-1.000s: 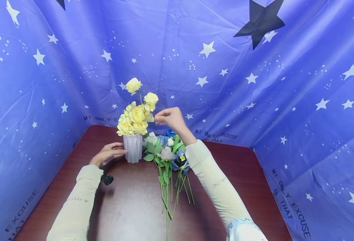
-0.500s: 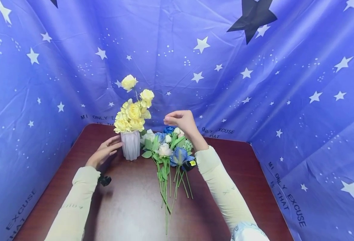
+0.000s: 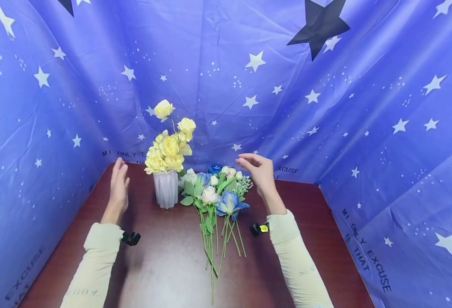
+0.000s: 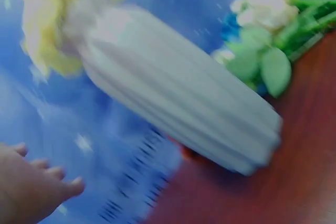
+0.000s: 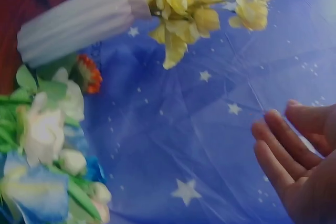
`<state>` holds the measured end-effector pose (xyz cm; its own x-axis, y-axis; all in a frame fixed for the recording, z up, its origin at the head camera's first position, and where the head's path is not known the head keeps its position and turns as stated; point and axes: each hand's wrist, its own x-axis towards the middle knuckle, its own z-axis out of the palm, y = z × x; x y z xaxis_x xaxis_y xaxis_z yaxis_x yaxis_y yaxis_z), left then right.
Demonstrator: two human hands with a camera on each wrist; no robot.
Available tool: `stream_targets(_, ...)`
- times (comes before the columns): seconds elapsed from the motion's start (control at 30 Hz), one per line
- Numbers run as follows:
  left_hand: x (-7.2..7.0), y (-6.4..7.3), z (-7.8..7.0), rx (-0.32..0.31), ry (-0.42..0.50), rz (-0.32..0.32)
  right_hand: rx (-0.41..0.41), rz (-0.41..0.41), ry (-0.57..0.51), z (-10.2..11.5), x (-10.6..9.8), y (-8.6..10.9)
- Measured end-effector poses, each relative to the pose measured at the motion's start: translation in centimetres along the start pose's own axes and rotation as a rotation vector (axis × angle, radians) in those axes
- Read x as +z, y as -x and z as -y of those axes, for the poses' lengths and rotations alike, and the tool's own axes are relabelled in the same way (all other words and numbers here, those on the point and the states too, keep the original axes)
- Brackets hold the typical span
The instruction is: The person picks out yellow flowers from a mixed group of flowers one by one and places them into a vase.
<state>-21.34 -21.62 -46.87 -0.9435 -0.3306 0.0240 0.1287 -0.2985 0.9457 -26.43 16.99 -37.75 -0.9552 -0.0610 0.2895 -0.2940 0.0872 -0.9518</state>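
Observation:
A pale ribbed vase (image 3: 166,190) stands upright at the back left of the table, filled with yellow flowers (image 3: 170,146). My left hand (image 3: 118,188) is raised to the left of the vase, apart from it, fingers extended and holding nothing; in the left wrist view the hand (image 4: 34,187) is blurred. To the right, above the loose flowers, my right hand (image 3: 260,175) hovers with relaxed, slightly bent fingers. The right wrist view shows that hand (image 5: 304,156) with nothing in it. Loose white and blue flowers (image 3: 229,202) lie to the right of the vase.
The loose flowers' green stems (image 3: 212,273) point toward the front of the dark red table (image 3: 164,265). Blue star-patterned cloth (image 3: 218,64) hangs around the table's back and sides. An orange flower (image 5: 90,73) shows behind the vase in the right wrist view.
My left hand has let go of the vase and drawn away to the left. My right hand has moved away from the yellow flowers, to the right and slightly down.

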Motion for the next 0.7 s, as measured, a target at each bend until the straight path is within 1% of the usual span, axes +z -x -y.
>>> stream_targets(0.07,1.1,0.4,-1.5,0.133,0.0,-0.042,-0.078,-0.067,0.026,0.1,-0.7,0.4)
stream_targets(0.1,1.7,0.5,-2.3,0.197,-0.009,-0.049,-0.11,-0.095,0.034,0.3,-1.0,0.6)
stream_targets(0.17,3.1,0.8,-3.9,0.313,-0.042,-0.046,-0.164,-0.136,0.046,0.7,-1.5,0.8)
stream_targets(0.2,3.8,1.0,-4.6,0.363,-0.075,-0.04,-0.187,-0.145,0.048,0.9,-1.6,0.8)
stream_targets(0.27,5.5,1.3,-6.0,0.44,-0.137,-0.017,-0.226,-0.153,0.07,1.4,-1.9,0.9)
stream_targets(0.33,7.3,1.5,-7.1,0.504,-0.212,0.019,-0.254,-0.145,0.121,1.9,-2.1,0.9)
stream_targets(0.4,9.1,1.8,-7.8,0.572,-0.285,0.071,-0.27,-0.123,0.201,2.2,-2.1,1.0)
stream_targets(0.5,11.9,2.1,-8.4,0.661,-0.362,0.172,-0.271,-0.074,0.353,2.3,-2.0,1.1)
stream_targets(0.6,14.4,2.5,-8.1,0.707,-0.44,0.285,-0.259,0.012,0.482,1.8,-1.7,1.2)
stream_targets(0.7,15.9,2.8,-6.9,0.713,-0.537,0.382,-0.249,0.109,0.574,0.5,-1.2,1.2)
